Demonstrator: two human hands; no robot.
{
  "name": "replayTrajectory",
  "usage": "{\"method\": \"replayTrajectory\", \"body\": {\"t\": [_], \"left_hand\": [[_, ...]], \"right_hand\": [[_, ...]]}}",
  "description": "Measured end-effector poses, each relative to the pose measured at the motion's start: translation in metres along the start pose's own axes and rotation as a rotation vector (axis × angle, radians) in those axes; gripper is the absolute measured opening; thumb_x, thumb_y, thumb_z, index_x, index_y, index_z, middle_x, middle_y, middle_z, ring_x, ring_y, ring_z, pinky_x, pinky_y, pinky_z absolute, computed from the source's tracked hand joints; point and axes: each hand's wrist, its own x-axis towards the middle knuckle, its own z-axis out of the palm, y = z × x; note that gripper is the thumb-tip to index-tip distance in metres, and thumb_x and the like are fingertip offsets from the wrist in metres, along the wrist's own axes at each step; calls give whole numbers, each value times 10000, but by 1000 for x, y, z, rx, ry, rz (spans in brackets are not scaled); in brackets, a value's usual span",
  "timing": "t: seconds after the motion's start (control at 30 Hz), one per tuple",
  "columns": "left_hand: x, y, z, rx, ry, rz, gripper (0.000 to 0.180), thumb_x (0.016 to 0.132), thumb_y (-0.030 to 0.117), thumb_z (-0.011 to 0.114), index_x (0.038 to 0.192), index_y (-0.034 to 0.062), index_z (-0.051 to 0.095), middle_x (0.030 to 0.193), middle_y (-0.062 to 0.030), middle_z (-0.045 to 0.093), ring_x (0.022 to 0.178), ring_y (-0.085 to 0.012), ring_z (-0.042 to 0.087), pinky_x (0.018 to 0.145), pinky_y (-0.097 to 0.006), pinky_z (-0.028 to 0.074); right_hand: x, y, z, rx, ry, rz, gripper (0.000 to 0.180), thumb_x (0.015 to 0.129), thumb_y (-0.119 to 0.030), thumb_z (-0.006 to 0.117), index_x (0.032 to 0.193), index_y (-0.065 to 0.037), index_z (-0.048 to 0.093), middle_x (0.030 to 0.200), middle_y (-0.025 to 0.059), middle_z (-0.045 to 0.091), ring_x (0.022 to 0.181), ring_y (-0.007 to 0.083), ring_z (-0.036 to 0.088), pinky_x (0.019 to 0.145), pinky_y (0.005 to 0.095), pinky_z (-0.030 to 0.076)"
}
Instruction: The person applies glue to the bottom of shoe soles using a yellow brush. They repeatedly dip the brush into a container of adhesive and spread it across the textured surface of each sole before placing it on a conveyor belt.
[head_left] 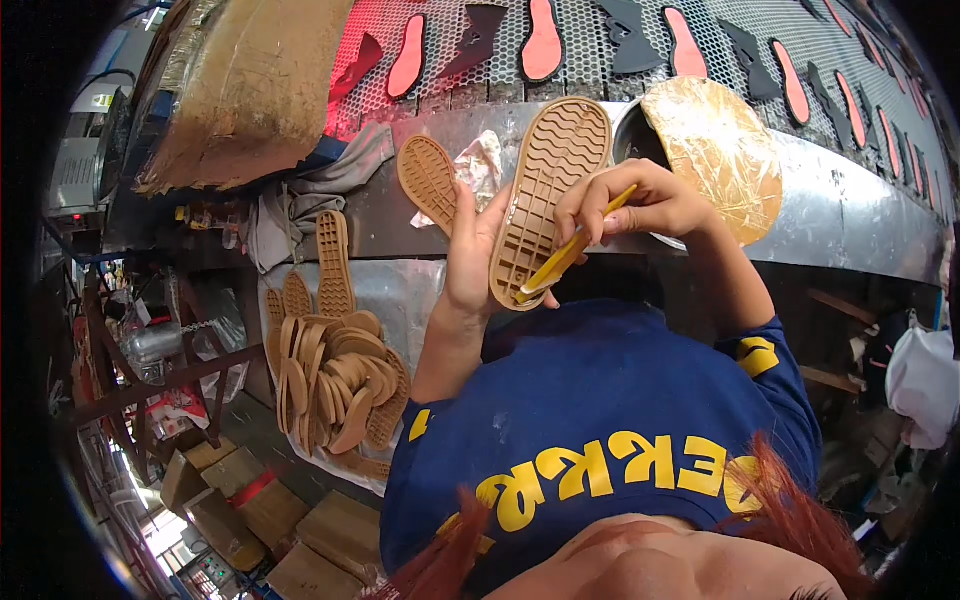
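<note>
My left hand (pixel 468 258) holds a tan shoe sole (pixel 562 135) tilted in front of me, its wavy and gridded tread facing up. In my right hand (pixel 640 200) is a slim yellow-handled tool (pixel 553 265), pinched between thumb and fingers. The tool's tip meets the lower rounded end of the sole; what kind of tip it has is too small to tell. Beyond my left hand, another tan sole (pixel 427 175) lies on the metal bench ledge (pixel 850 205), beside a crumpled white scrap (pixel 482 162).
Behind my right hand, a round tan disc (pixel 725 160) partly covers a round container. Pink insoles (pixel 541 45) and black cut pieces (pixel 635 35) lie on a mesh belt (pixel 590 85). At left are piled tan soles (pixel 340 375), grey cloth (pixel 290 225) and cardboard boxes (pixel 340 530).
</note>
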Motion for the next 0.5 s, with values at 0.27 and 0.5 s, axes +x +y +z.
{"method": "replayTrajectory", "body": {"t": [0.27,0.5], "left_hand": [[5,-8,-11,139,-12,93,807,937,671,132,1413,44,307,1153,-192,581,883,-322,669,548,-396,606],[18,-13,-16,304,100,747,536,1006,298,431,1426,6,273,1327,-201,489,1200,-311,519,1034,-444,404]], "right_hand": [[-16,-16,-26,-199,173,-291,133,909,-111,575,825,-19,619,978,194,631,898,245,608,803,340,483],[-68,10,-13,-949,1051,31,109,866,-7,571,957,-8,631,972,124,633,914,231,622,753,322,489]]}}
